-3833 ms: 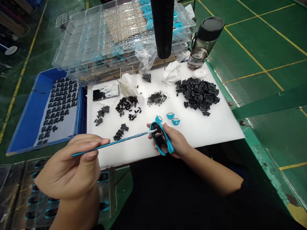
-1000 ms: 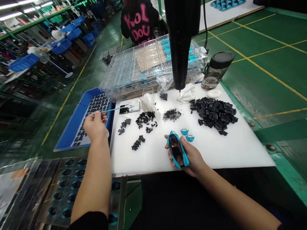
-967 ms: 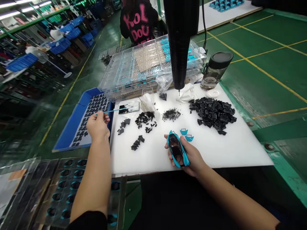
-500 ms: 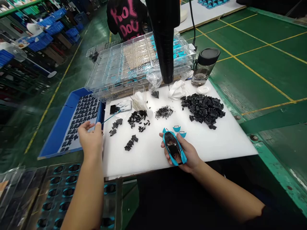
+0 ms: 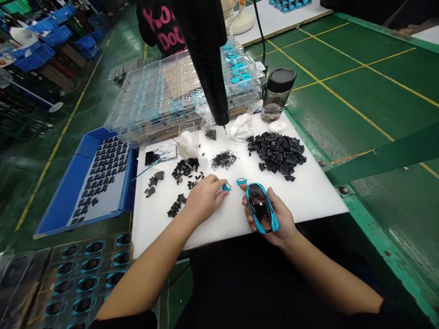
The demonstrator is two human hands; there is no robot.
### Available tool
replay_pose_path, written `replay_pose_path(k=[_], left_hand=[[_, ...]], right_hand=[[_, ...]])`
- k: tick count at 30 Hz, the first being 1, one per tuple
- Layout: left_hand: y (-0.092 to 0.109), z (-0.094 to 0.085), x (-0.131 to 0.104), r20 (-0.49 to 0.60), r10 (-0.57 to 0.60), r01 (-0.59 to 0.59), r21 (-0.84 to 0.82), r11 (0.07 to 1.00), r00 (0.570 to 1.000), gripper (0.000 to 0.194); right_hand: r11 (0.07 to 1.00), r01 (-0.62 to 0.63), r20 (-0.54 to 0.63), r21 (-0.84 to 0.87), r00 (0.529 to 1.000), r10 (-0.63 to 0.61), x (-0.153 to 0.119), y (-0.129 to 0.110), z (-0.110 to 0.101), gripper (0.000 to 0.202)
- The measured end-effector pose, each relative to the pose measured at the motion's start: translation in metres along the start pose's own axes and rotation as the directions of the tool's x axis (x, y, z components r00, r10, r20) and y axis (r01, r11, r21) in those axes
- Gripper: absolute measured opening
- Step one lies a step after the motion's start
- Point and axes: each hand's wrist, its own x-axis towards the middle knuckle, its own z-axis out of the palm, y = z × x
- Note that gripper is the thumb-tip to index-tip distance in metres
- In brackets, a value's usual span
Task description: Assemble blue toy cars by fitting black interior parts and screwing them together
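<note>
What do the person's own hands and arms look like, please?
The left hand and right hand are bare, without gloves. Both forearms are bare too; plain black sleeves show at the upper arms, without visible markings.

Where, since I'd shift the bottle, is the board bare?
The white board's front right, between black-part heap, right hand and near edge; front left, between left forearm and side edge. Crowded: far side, around trays, tissue, bottle.

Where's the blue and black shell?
Right of centre in the head view, the blue and black shell is in the right hand, near the front edge of the white board, with the black heap beyond it.
</note>
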Motion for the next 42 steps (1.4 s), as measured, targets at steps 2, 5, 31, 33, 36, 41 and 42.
replay_pose_path(k=[2, 5, 31, 33, 36, 41, 42], left_hand=[[0.006, 0.006, 0.004, 0.015, 0.015, -0.015, 0.043, 0.999, 1.0, 0.029], [0.006, 0.008, 0.003, -0.019, -0.036, 0.037, 0.043, 0.998, 0.999, 0.03], [0.012, -0.038, -0.024, 0.166, -0.231, 0.257, -0.851, 0.458, 0.959, 0.011], [0.012, -0.039, -0.024, 0.16, -0.235, 0.258, -0.835, 0.485, 0.959, 0.012], [0.012, -0.04, -0.023, 0.153, -0.219, 0.249, -0.813, 0.526, 0.964, 0.012], [0.011, -0.044, -0.021, 0.126, -0.2, 0.226, -0.742, 0.631, 0.972, 0.012], [0.011, -0.045, -0.021, 0.126, -0.199, 0.227, -0.733, 0.641, 0.972, 0.012]], right_hand=[[1.0, -0.004, -0.001, 0.003, 1.0, 0.004, 0.0, 0.001, 0.0, 0.049], [1.0, -0.009, 0.008, 0.012, 1.0, 0.009, 0.001, 0.002, 0.002, 0.05], [0.947, -0.242, -0.003, -0.21, 0.969, 0.247, 0.028, 0.027, 0.021, 0.046], [0.948, -0.239, 0.01, -0.21, 0.969, 0.247, 0.028, 0.027, 0.019, 0.046], [0.946, -0.242, 0.018, -0.215, 0.968, 0.252, 0.028, 0.028, 0.017, 0.047], [0.944, -0.249, 0.025, -0.218, 0.965, 0.26, 0.028, 0.027, 0.018, 0.047], [0.944, -0.247, 0.028, -0.22, 0.966, 0.259, 0.028, 0.027, 0.018, 0.047]])
